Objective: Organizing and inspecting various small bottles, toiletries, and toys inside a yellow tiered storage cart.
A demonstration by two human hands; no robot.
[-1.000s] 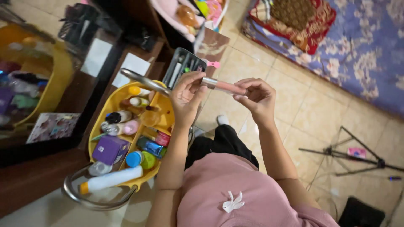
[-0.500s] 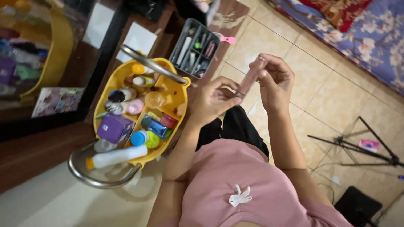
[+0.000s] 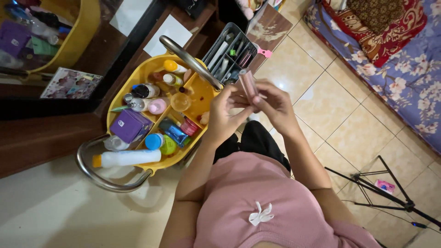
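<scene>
Now two hands up together: left hand [image 3: 225, 115] and right hand [image 3: 273, 105], both grips pinched on one pink tube [image 3: 248, 85], held upright above the lap. One yellow caddy [image 3: 193, 64] beside, crammed with bottles; one purple box [image 3: 131, 125], one white bottle [image 3: 126, 158], one grey organizer [image 3: 229, 50]. Wooden counter [image 3: 41, 138] left, tiled floor [image 3: 330, 105], floral bed [image 3: 409, 78], one tripod [image 3: 381, 188]. Half a second back: tube tilted, hands further apart; now closed in.
</scene>
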